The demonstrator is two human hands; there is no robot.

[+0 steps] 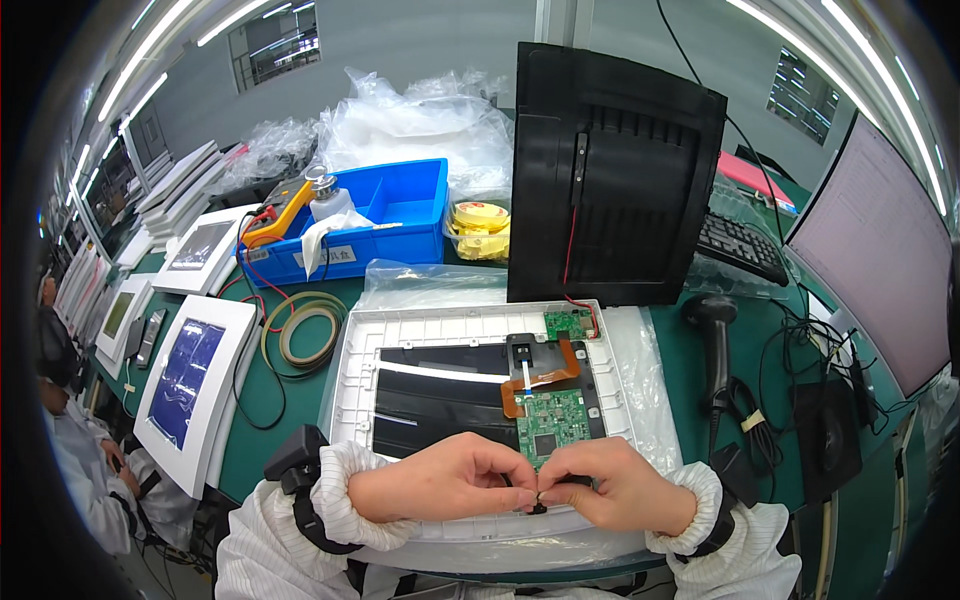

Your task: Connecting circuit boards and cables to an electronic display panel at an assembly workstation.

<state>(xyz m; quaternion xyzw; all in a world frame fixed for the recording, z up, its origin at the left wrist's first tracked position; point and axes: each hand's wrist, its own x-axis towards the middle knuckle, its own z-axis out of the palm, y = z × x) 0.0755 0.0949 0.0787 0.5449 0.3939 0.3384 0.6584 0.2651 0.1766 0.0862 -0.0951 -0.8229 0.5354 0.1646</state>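
Observation:
My left hand (450,482) and my right hand (618,485) meet fingertip to fingertip over the near edge of a white plastic housing (352,355). Both are closed in a pinch around a small dark piece (538,508), too covered by fingers to name. Just beyond them, a green circuit board (555,418) lies in the housing. An orange flat ribbon cable (562,378) runs from that area toward the upper part. A smaller green board (568,324) sits in the far right corner, with a red wire (568,265) leading up to an upright black cover (615,190).
Clear plastic sheeting (652,400) lies under the housing. To the right are a barcode scanner (712,340), cables, a keyboard (740,248) and a monitor (885,260). A blue bin (405,215), tape rolls (305,335) and white-framed panels (190,385) occupy the left. Another person (95,460) sits far left.

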